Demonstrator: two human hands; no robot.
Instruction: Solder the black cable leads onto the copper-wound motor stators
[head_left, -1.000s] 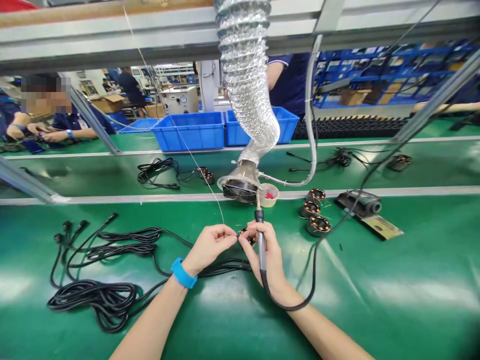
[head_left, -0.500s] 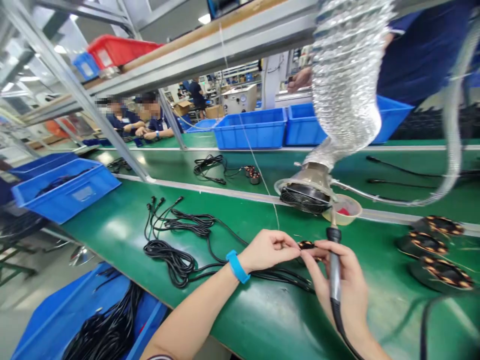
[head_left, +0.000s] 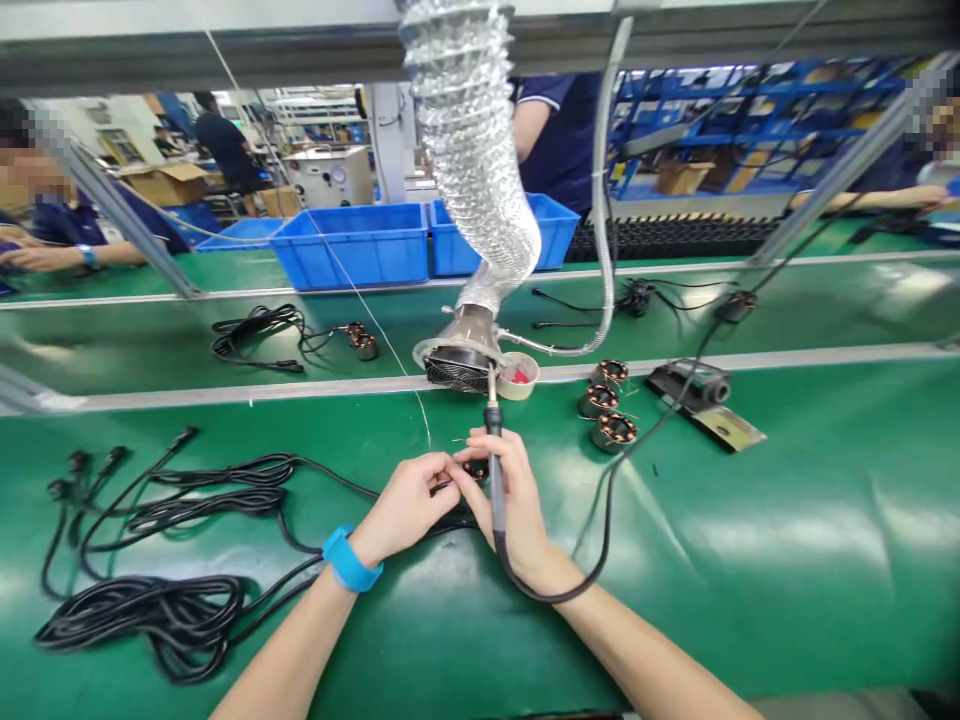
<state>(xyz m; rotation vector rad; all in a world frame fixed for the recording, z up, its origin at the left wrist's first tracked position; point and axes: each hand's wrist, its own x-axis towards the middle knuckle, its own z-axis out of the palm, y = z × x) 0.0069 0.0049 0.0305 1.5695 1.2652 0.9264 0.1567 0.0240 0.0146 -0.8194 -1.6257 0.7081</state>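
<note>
My right hand [head_left: 517, 495] is shut around a black-handled soldering iron [head_left: 493, 470], whose metal tip points up and away from the work. My left hand [head_left: 405, 505], with a blue wrist strap [head_left: 349, 560] on its wrist, pinches the small copper-wound motor stator [head_left: 475, 470] from the left. The fingers of both hands nearly meet at this stator and hide most of it. A black cable [head_left: 322, 480] runs from a loose coil [head_left: 150, 620] on the green bench mat [head_left: 787, 600] to beneath my hands.
Several wound stators [head_left: 609, 405] stand to the right of my hands, beyond them a soldering stand [head_left: 697, 390]. A fume extractor nozzle [head_left: 457, 360] on a foil duct [head_left: 469, 150] hangs ahead, beside a small cup [head_left: 517, 375]. Blue bins [head_left: 349, 245] and co-workers lie beyond.
The view has swung back from its leftward turn and now looks straight along the bench. My hands stay together at the stator, with the iron still in my right hand.
</note>
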